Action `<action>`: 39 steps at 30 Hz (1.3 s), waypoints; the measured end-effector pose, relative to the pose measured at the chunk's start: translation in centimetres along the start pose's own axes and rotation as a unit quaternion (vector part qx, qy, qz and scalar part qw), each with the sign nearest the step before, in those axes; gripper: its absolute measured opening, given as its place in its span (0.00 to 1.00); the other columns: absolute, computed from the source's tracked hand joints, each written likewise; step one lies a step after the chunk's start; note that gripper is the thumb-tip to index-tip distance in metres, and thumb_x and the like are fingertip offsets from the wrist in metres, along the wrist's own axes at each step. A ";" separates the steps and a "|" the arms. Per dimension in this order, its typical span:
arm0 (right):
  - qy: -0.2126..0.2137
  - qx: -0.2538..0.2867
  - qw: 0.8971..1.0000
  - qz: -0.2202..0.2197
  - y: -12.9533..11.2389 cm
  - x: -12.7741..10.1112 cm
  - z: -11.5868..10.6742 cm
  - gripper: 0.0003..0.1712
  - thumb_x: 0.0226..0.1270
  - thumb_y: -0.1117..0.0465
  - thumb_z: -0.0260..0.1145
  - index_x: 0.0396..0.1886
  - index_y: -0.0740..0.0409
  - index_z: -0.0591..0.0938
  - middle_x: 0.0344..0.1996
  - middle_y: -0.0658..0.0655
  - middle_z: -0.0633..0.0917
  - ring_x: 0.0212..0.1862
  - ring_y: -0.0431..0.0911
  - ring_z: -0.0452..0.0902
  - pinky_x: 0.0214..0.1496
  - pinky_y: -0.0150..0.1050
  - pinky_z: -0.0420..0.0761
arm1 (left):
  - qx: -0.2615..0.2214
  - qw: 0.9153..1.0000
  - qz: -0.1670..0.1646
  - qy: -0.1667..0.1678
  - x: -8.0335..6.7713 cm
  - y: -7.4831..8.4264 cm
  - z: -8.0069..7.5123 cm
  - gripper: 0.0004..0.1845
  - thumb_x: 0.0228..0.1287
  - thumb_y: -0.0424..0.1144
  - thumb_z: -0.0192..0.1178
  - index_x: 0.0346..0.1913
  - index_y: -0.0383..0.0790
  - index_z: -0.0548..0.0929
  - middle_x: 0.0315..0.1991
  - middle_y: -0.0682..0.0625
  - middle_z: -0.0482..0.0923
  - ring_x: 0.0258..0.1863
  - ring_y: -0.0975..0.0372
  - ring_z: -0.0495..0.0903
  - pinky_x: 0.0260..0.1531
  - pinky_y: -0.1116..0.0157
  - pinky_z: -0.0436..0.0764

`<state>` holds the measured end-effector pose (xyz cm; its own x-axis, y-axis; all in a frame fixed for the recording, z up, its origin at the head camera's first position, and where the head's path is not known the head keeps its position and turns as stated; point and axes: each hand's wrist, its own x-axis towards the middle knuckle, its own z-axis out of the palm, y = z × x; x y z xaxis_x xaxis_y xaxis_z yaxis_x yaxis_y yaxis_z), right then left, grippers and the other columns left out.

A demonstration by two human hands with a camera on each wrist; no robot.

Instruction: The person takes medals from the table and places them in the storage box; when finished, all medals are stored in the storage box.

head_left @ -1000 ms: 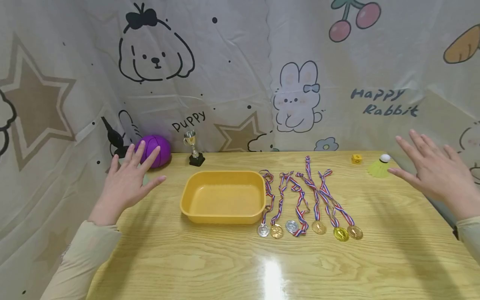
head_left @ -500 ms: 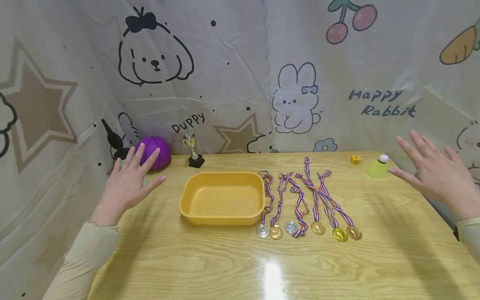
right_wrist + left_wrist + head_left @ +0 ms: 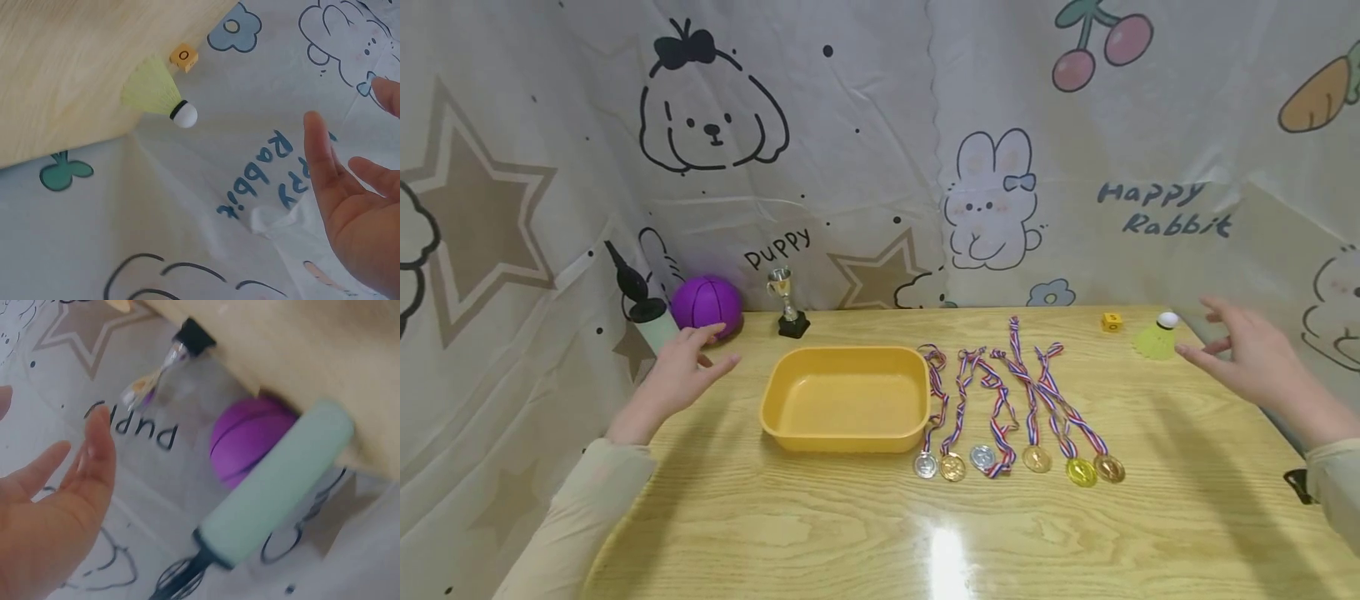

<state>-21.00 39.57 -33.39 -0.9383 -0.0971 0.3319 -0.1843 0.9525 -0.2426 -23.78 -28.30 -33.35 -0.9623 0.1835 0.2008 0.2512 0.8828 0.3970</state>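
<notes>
My left hand (image 3: 673, 375) hovers over the table's left side with loosely bent fingers, holding nothing. Nearest to it are a pale green cylinder with a black tapered end (image 3: 278, 484), which looks like a hand pump, and a purple ball (image 3: 709, 304). Over the right side hangs my right hand (image 3: 1258, 354), also holding nothing, near a yellow shuttlecock (image 3: 153, 90) with a white tip. Between the hands sits a yellow plastic basin (image 3: 846, 442) with nothing in it. Several medals (image 3: 1036, 458) on striped ribbons (image 3: 1003, 408) lie in a row right of the basin.
A small trophy cup (image 3: 782, 292) on a black base stands behind the basin. A small yellow cube (image 3: 1112, 322) lies at the back right. A printed curtain (image 3: 865, 167) borders the wooden table (image 3: 850, 525) at the back and left.
Both hands have gone from spread, straight fingers to bent ones, and the wrists have turned a little. More of the green cylinder shows past the left hand. The objects on the table have not moved.
</notes>
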 end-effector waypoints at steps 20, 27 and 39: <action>-0.142 0.213 0.966 0.038 -0.2 0.1 2.9 0.40 0.72 0.52 0.58 0.69 0.77 0.55 0.54 0.80 0.72 0.32 0.28 0.80 0.30 0.36 0.84 | -0.246 0.946 -0.117 -0.177 1.2 -1.9 5.4 0.29 0.70 0.44 0.55 0.60 0.21 0.65 0.51 0.31 0.71 0.38 0.56 0.82 0.37 0.62 0.86; -0.189 0.212 0.958 0.050 -1.3 -0.3 5.4 0.40 0.72 0.49 0.58 0.68 0.75 0.58 0.51 0.74 0.77 0.36 0.42 0.83 0.31 0.39 0.84 | -0.216 0.950 -0.125 -0.188 1.0 -1.5 6.1 0.29 0.70 0.45 0.56 0.60 0.23 0.66 0.51 0.31 0.73 0.38 0.57 0.82 0.35 0.62 0.86; -0.253 0.257 0.931 0.053 -2.4 -1.1 8.6 0.39 0.69 0.51 0.61 0.66 0.76 0.60 0.46 0.67 0.80 0.35 0.46 0.81 0.28 0.40 0.82 | -0.196 0.953 -0.114 -0.201 0.9 -0.7 6.5 0.27 0.70 0.43 0.55 0.59 0.22 0.66 0.49 0.31 0.73 0.36 0.58 0.82 0.35 0.59 0.86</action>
<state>-22.00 34.93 -40.97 -0.9529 -0.2574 -0.1601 -0.0755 0.7132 -0.6969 -25.47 -25.94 -39.28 -0.9391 0.2261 -0.2586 -0.0256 0.7045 0.7092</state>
